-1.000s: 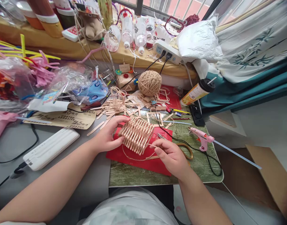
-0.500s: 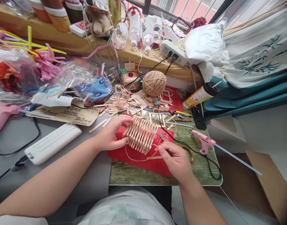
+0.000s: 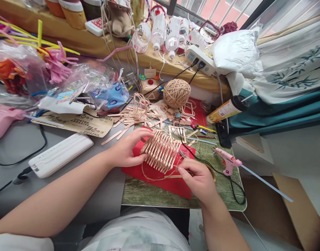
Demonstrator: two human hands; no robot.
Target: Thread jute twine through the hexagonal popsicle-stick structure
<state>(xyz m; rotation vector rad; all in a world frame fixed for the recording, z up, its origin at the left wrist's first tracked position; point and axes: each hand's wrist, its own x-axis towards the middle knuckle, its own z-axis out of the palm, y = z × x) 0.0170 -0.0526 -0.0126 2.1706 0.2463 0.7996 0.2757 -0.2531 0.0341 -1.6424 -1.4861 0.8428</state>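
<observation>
My left hand (image 3: pixel 130 148) grips the left end of a basket-like frame of stacked wooden craft sticks (image 3: pixel 162 151), thumb low and fingers above. The frame lies tilted over a red sheet (image 3: pixel 160 188). At its right, my right hand (image 3: pixel 197 177) is closed with a strand of twine (image 3: pixel 156 179) pinched between thumb and finger. That twine loops below the frame over the red sheet. One loose craft stick (image 3: pixel 173 176) lies under the loop. Partly hidden behind my right hand is a pair of scissors (image 3: pixel 182 154).
A ball of twine (image 3: pixel 177 93) and a pile of craft sticks (image 3: pixel 131 116) lie beyond the frame. On the right are a pink glue gun (image 3: pixel 229 162) with its cord and a drink cup (image 3: pixel 226 108). A white power strip (image 3: pixel 60 155) and sandpaper (image 3: pixel 97 125) sit left.
The camera view has shifted slightly, so the scene sits a little to the right. Both hands keep their hold, and the twine by my right hand curves a bit differently.
</observation>
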